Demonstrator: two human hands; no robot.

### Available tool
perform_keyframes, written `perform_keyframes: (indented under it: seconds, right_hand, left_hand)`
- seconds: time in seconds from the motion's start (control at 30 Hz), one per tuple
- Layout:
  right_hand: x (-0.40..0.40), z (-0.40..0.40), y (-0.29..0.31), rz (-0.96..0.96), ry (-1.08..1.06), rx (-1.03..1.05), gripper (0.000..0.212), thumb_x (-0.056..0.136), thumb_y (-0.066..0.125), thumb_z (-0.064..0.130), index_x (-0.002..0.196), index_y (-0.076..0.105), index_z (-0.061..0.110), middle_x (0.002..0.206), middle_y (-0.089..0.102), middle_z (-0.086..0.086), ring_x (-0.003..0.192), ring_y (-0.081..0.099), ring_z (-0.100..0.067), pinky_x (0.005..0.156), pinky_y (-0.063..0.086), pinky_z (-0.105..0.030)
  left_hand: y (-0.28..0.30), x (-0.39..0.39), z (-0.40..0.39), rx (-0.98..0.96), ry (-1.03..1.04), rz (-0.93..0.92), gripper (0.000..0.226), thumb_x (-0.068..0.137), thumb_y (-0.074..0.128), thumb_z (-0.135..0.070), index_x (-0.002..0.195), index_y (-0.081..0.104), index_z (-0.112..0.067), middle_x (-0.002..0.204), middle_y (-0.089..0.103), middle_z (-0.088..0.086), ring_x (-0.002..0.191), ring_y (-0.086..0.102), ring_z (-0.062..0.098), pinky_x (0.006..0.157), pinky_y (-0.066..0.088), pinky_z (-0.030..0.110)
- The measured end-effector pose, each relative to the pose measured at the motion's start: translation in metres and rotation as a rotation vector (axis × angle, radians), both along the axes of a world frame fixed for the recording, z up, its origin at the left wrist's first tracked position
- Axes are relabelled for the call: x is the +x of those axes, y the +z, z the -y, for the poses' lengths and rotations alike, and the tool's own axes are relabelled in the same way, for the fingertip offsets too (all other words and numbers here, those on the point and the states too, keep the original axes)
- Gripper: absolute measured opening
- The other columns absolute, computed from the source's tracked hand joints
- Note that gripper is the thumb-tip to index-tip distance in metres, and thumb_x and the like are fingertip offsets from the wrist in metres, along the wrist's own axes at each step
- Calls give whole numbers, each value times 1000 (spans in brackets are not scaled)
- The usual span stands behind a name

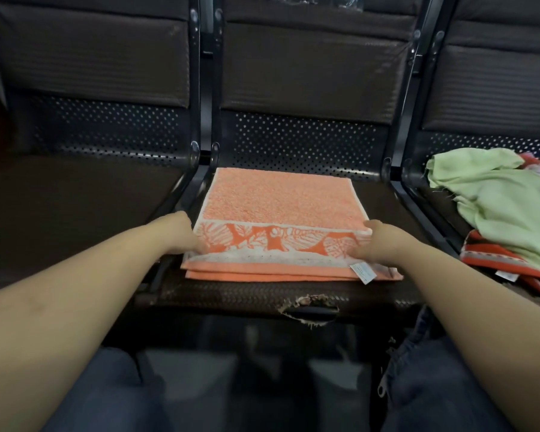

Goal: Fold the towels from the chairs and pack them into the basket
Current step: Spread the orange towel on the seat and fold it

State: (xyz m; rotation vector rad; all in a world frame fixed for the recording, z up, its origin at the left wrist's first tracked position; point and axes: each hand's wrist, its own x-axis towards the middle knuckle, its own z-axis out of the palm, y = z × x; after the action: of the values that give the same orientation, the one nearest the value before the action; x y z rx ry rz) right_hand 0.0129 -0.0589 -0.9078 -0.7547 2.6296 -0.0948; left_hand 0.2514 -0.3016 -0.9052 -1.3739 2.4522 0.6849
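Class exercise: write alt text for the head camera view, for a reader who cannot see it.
Both hands, left hand and right hand, grip the near side edges of a folded orange towel lying on the middle seat. A green towel lies crumpled on the seat to the right.

Dim, soft light is falling on the scene, leaving the dark chairs (293,73) murky and the floor underneath nearly black. The orange towel (278,213) and green cloth (496,207) are catching the most light. Wide-angle distortion is bending the edges, and the forearms and jeans (434,385) are looking slightly soft.
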Motion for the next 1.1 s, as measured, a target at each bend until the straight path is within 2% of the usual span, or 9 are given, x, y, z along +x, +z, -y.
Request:
perform_keyframes:
  seconds: [0.17, 0.23, 0.33, 0.4, 0.6, 0.7, 0.87, 1.03, 1.1]
  right_hand:
    - [9, -13, 9, -17, -131, 47, 59, 78, 73, 32, 124, 50, 3, 106, 63, -11, 90, 59, -25, 66, 45, -29]
    - [12, -16, 14, 66, -189, 91, 43, 81, 71, 32, 107, 57, 0, 91, 62, -12, 85, 60, -26, 66, 47, -29]
    - [19, -24, 21, 206, -258, 102, 45, 86, 68, 33, 114, 55, -1, 115, 56, -19, 115, 55, -31, 88, 43, -35]
    - [23, -31, 25, 254, -285, 84, 53, 89, 65, 32, 125, 51, -4, 128, 54, -20, 117, 52, -32, 91, 41, -36]
    - [10, -34, 28, -37, -280, -99, 39, 87, 60, 39, 70, 57, 4, 75, 59, -10, 62, 51, -20, 50, 35, -26]
    - [4, -39, 26, -80, -271, -115, 37, 87, 60, 41, 83, 61, 4, 81, 60, -10, 76, 58, -26, 56, 39, -26]
    - [5, -40, 18, -12, -258, 28, 44, 88, 58, 45, 94, 63, 2, 68, 50, -5, 64, 47, -19, 47, 31, -26]
    - [4, -38, 10, 303, -447, -267, 25, 91, 60, 27, 95, 58, 2, 88, 60, -13, 78, 58, -23, 60, 45, -27]
    - [5, -39, 10, 394, -500, -318, 19, 93, 58, 21, 86, 58, 4, 74, 55, -10, 63, 50, -18, 59, 41, -26]
  left_hand:
    - [-7, 21, -5, 118, 96, -45, 39, 76, 77, -37, 84, 68, 0, 61, 56, 6, 50, 45, 17, 47, 33, 23]
    - [-7, 26, -11, 111, 109, -71, 34, 79, 74, -36, 76, 66, -3, 60, 58, 4, 48, 46, 16, 44, 32, 23]
    - [-7, 30, -18, 64, 114, -123, 33, 85, 67, -34, 70, 63, -5, 60, 61, 5, 49, 50, 17, 46, 35, 24]
    - [-8, 32, -21, 119, 146, -191, 32, 91, 60, -28, 68, 60, -6, 60, 61, 4, 49, 49, 16, 46, 35, 24]
    - [1, 33, -15, 339, 383, -506, 25, 94, 60, -22, 74, 60, -7, 64, 58, 3, 50, 44, 11, 42, 37, 18]
    - [0, 35, -20, 354, 360, -466, 23, 92, 62, -22, 74, 61, -7, 63, 59, 2, 49, 43, 9, 35, 34, 15]
    - [-8, 32, -27, 278, 321, -286, 22, 89, 65, -23, 84, 64, -2, 75, 61, 10, 67, 56, 19, 49, 40, 24]
    - [2, 27, -32, 479, 463, -386, 10, 95, 53, -16, 94, 60, -9, 81, 62, 6, 66, 57, 15, 46, 44, 20]
    - [6, 28, -34, 549, 480, -384, 13, 97, 49, -16, 94, 59, -8, 74, 63, 6, 61, 57, 14, 38, 43, 17]
